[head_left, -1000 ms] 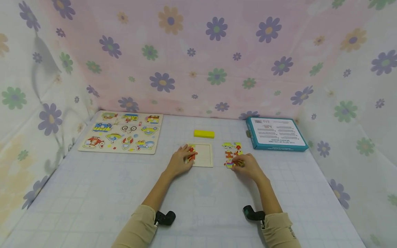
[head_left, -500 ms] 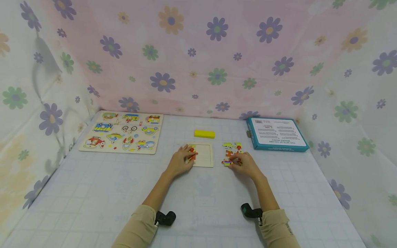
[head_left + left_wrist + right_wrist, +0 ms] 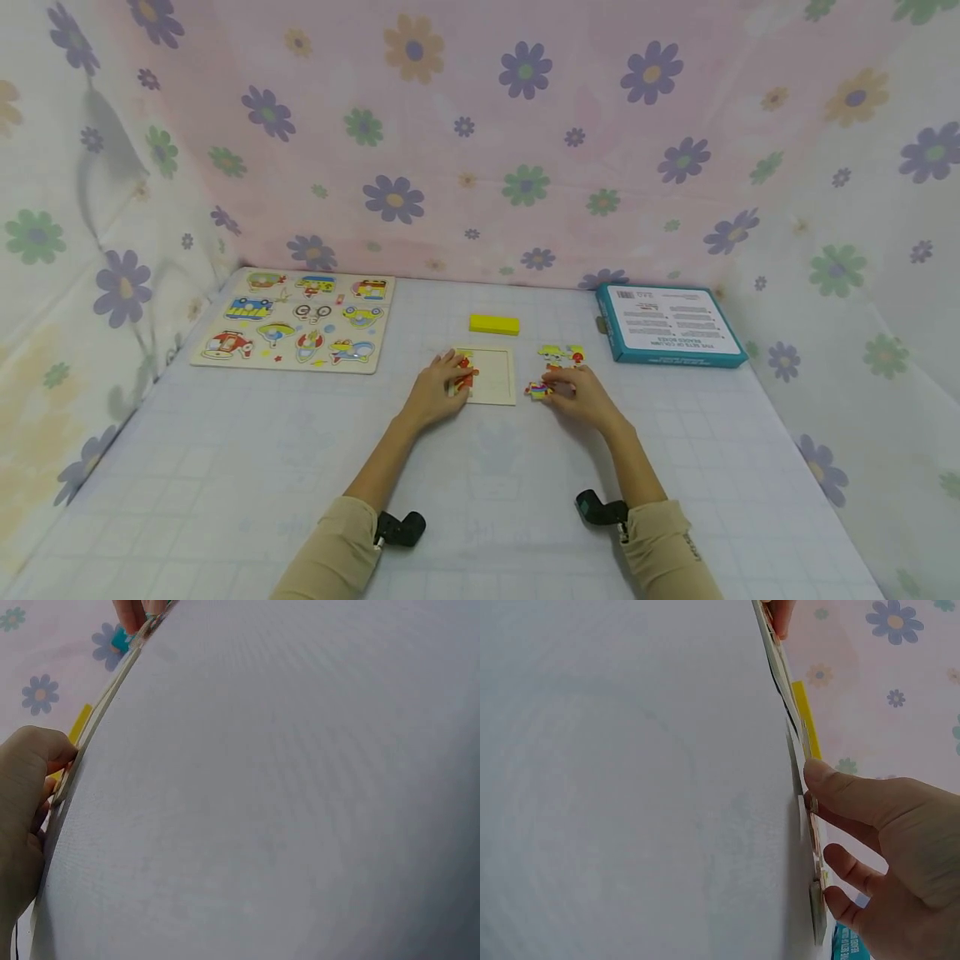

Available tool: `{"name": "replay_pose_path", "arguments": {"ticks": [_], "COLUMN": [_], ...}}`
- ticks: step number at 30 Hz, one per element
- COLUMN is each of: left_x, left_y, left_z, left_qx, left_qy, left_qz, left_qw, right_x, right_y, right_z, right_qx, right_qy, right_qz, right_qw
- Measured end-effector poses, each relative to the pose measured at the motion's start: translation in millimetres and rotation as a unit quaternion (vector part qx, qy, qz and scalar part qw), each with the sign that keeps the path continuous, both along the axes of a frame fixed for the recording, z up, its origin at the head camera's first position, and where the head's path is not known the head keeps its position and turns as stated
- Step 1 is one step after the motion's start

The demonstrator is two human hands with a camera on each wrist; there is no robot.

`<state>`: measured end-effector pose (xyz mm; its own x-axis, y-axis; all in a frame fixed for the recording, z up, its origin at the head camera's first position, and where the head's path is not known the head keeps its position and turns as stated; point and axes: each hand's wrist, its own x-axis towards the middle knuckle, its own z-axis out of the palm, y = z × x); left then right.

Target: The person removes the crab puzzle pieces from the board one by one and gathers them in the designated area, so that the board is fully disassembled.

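My left hand (image 3: 432,393) grips the left side of a small square wooden puzzle tray (image 3: 495,377). Red and yellow puzzle pieces (image 3: 467,372) lie along the tray's left side, partly under the fingers. Between the thumb and fingertips of my right hand (image 3: 588,403) is a striped multicoloured puzzle piece (image 3: 536,390), just right of the tray. Other loose puzzle pieces (image 3: 551,356) lie behind that hand, some hidden by it. In the left wrist view the thumb of my left hand (image 3: 26,787) touches the tray's edge; the right wrist view shows my right hand (image 3: 907,825) pinching low over the table.
A yellow block (image 3: 494,324) lies behind the tray. To the back left is a wooden board (image 3: 292,321) with vehicle-shaped pieces. A teal box (image 3: 675,325) lies at the back right. Flowered cloth (image 3: 465,158) hangs around the table's back and sides.
My right hand has moved left toward the tray, drawing the striped puzzle piece away from the other loose pieces. My left hand has stayed on the tray.
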<state>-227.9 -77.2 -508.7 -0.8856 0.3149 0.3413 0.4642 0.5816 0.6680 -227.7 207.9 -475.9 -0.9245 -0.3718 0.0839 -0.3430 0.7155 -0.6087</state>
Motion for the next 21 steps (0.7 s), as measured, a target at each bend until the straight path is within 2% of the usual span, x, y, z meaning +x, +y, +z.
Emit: {"name": "replay_pose_path", "arguments": {"ticks": [6, 16, 21], "left_x": [-1.1, -0.5, 0.3], "left_y": [0.1, 0.4, 0.3], "left_z": [-2.2, -2.7, -0.9], "left_qx": [-0.001, -0.002, 0.001], "left_qy": [0.001, 0.001, 0.007], "left_qz": [0.001, 0.002, 0.002], "left_qw": [1.0, 1.0, 1.0], "right_x": [-0.1, 6.3, 9.2], "right_y": [1.9, 8.1, 12.7], "right_z": [1.7, 5.0, 5.6], "right_qx": [0.017, -0.003, 0.023], "right_qy": [-0.019, -0.005, 0.0], "right_qz": [-0.015, -0.015, -0.037], "right_qw": [1.0, 1.0, 0.999]}}
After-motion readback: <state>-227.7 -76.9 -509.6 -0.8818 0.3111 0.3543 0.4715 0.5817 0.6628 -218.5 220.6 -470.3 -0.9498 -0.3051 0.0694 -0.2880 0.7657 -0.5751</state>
